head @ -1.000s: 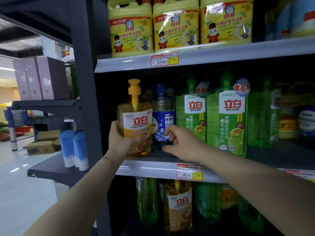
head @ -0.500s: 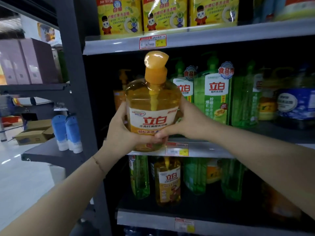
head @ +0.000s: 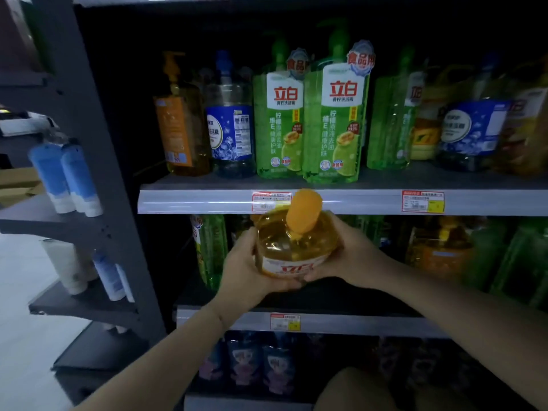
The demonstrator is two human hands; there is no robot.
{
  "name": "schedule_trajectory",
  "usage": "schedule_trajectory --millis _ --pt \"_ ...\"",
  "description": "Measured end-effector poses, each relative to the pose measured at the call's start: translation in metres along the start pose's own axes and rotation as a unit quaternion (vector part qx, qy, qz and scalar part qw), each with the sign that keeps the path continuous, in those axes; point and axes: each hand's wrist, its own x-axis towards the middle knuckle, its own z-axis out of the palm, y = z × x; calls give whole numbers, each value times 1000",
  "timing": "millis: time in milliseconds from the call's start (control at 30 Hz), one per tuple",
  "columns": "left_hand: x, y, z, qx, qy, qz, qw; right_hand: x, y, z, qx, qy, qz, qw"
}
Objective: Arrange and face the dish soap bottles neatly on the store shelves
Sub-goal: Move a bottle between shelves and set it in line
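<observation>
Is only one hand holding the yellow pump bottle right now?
No, the left hand and the right hand both grip the yellow pump bottle, one on each side.

Most of the label on the orange bottle [head: 296,247] is hidden beneath the left hand [head: 243,268] and right hand [head: 355,256]. At 3 o'clock the lower-shelf bottles [head: 439,250] blur together; the price tag [head: 422,201] at 2 o'clock is too small to read.
</observation>
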Motion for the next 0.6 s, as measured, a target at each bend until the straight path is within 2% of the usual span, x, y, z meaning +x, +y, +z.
schedule_trajectory --millis 67,200,333,600 --pt "-5 -19 14 10 -13 -35 999 -3 16 2 -41 -8 22 999" --pt "-9 -51 40 34 -27 -76 996 -4 50 9 -45 -19 69 996" --pt "-2 -78 63 -20 -41 -146 988 4 81 12 -48 -23 108 993" --pt "24 -104 94 -47 -57 -204 976 24 117 15 -44 6 162 986"
